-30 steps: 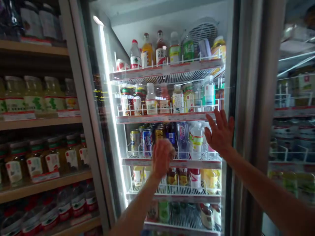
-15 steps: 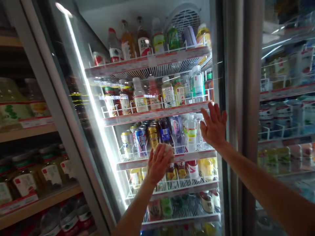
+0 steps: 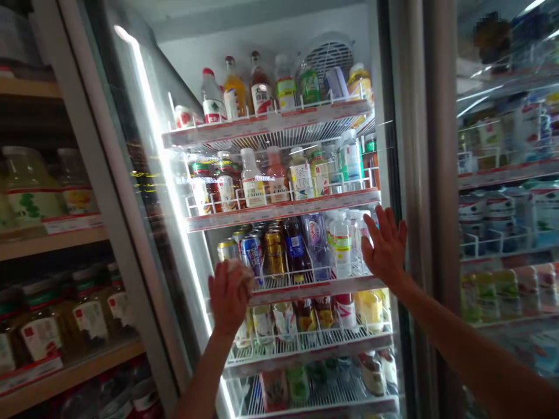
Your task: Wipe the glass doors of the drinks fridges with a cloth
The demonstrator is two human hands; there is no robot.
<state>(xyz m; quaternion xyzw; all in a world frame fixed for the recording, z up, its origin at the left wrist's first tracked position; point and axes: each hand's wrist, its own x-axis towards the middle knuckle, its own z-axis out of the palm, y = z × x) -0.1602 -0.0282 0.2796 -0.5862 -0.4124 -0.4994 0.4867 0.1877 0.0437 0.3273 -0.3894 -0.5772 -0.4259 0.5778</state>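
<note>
My left hand presses a crumpled pale cloth against the glass door of the lit drinks fridge, in front of the shelf of cans. The cloth shows beside the fingers; the rest of it is hidden under the hand. Further right, my right hand is raised with fingers spread, at the glass by the door's right metal frame. Behind the glass, between the hands, are a blue can, gold cans and a clear bottle with a yellow label.
Wire fridge shelves carry bottles and cans, and a bright light strip runs down the left side. Left of the fridge, wooden shelves hold juice bottles. Another glass-fronted fridge with drinks stands at the right.
My left hand has moved left across the glass with the cloth. My right hand stays spread in nearly the same place, while the view has shifted slightly upward.
</note>
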